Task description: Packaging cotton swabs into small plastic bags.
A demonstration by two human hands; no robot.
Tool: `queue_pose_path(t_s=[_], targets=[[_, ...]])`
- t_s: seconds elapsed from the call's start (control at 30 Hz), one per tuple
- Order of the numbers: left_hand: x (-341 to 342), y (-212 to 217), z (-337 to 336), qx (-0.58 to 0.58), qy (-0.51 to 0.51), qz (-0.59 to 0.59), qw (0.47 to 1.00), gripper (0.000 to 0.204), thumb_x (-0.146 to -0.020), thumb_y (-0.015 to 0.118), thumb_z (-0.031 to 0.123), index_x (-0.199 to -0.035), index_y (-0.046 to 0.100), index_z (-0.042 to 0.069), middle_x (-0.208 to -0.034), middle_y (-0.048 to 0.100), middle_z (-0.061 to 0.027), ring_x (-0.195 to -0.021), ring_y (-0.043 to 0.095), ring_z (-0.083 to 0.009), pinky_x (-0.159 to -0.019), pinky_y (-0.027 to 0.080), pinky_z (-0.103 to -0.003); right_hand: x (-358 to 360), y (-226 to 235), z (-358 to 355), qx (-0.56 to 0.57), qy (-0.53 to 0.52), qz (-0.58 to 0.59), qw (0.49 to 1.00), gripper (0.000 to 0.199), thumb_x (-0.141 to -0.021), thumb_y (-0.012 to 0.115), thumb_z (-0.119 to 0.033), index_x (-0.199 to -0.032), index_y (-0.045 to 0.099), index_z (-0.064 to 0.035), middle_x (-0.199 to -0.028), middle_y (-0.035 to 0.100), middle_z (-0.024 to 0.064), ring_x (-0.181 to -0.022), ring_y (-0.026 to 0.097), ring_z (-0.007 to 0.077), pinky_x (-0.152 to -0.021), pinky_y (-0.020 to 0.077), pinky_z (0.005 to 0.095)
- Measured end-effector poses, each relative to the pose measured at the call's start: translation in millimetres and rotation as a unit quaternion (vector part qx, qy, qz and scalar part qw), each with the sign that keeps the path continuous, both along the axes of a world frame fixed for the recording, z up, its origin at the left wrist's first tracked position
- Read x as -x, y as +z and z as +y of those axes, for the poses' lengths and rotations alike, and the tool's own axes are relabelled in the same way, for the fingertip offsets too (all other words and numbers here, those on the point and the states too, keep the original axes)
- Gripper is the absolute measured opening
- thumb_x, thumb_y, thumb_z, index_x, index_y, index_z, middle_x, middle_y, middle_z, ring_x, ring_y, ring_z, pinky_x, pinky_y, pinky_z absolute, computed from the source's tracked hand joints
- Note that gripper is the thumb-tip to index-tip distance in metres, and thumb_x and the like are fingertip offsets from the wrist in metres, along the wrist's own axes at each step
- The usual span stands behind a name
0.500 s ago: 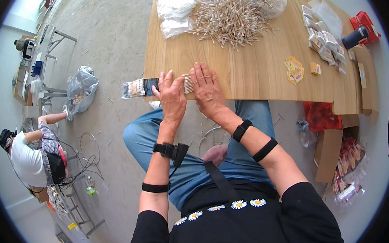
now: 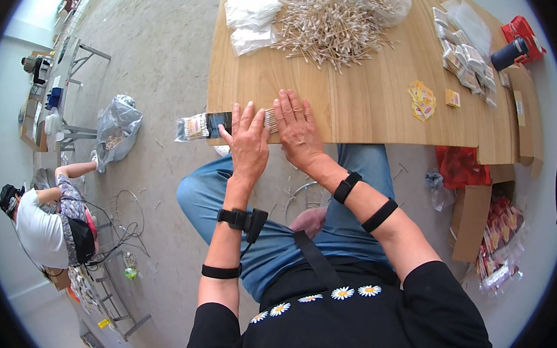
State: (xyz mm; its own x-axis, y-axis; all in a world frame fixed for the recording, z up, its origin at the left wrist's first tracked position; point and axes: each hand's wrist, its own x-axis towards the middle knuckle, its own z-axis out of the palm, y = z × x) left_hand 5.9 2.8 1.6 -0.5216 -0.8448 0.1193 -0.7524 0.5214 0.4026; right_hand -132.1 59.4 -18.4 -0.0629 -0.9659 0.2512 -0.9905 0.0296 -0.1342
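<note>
A small row of cotton swabs lies on the table's near edge, between my two hands and partly hidden by them. My left hand rests with fingers stretched out over the swabs' left end, its thumb over a dark flat strip. Flat and with fingers extended, my right hand covers their right end. Left of the strip, a clear plastic packet of cotton swabs reaches past the table's left edge. What lies under my palms is hidden.
Beyond my hands lies a heap of loose cotton swabs, beside white plastic bags. Yellow cards, a small yellow box, filled packets and a dark bottle are at right. Another person sits at left.
My left hand has shifted slightly right and its fingers have straightened, uncovering more of the dark strip. My right hand stays where it was.
</note>
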Motion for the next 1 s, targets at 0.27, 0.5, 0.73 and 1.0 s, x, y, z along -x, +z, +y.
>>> queue_pose_path(t_s=[0.27, 0.5, 0.73, 1.0], targets=[[-13, 9, 23, -0.011, -0.043, -0.086, 0.995, 0.110, -0.065, 0.084, 0.033, -0.153, 0.025, 0.003, -0.162, 0.020, -0.0135, -0.152, 0.011, -0.0303, -0.113, 0.004, -0.069, 1, 2, 2, -0.016, 0.000, -0.021, 1.000, 0.073, -0.080, 0.060, -0.011, -0.146, 0.035, 0.0030, -0.158, 0.026, 0.0197, -0.149, 0.020, 0.0335, -0.121, 0.0166, 0.0475], [5, -11, 29, 0.017, -0.001, -0.112, 0.994, 0.112, -0.066, 0.081, 0.030, -0.154, 0.018, 0.001, -0.163, 0.014, -0.0146, -0.153, 0.006, -0.0292, -0.114, 0.001, -0.068, -8, 6, 2, -0.012, 0.010, -0.061, 0.998, 0.074, -0.079, 0.060, -0.013, -0.146, 0.034, 0.0053, -0.157, 0.026, 0.0230, -0.149, 0.019, 0.0362, -0.121, 0.0163, 0.0472], [5, -16, 28, 0.065, 0.001, -0.115, 0.991, 0.102, -0.071, 0.075, 0.025, -0.154, 0.020, 0.000, -0.163, 0.014, -0.0147, -0.153, 0.007, -0.0275, -0.114, 0.000, -0.069, -19, 2, 2, -0.005, -0.028, -0.023, 0.999, 0.071, -0.083, 0.061, -0.021, -0.144, 0.036, 0.0032, -0.156, 0.027, 0.0231, -0.148, 0.020, 0.0371, -0.122, 0.0157, 0.0455], [2, -7, 24, 0.057, -0.019, -0.106, 0.993, 0.102, -0.067, 0.078, 0.024, -0.152, 0.025, 0.003, -0.163, 0.017, -0.0122, -0.152, 0.010, -0.0279, -0.112, 0.001, -0.071, -17, 1, 2, 0.025, -0.020, -0.037, 0.999, 0.076, -0.077, 0.064, -0.017, -0.144, 0.036, 0.0062, -0.155, 0.028, 0.0262, -0.148, 0.021, 0.0397, -0.121, 0.0169, 0.0467]])
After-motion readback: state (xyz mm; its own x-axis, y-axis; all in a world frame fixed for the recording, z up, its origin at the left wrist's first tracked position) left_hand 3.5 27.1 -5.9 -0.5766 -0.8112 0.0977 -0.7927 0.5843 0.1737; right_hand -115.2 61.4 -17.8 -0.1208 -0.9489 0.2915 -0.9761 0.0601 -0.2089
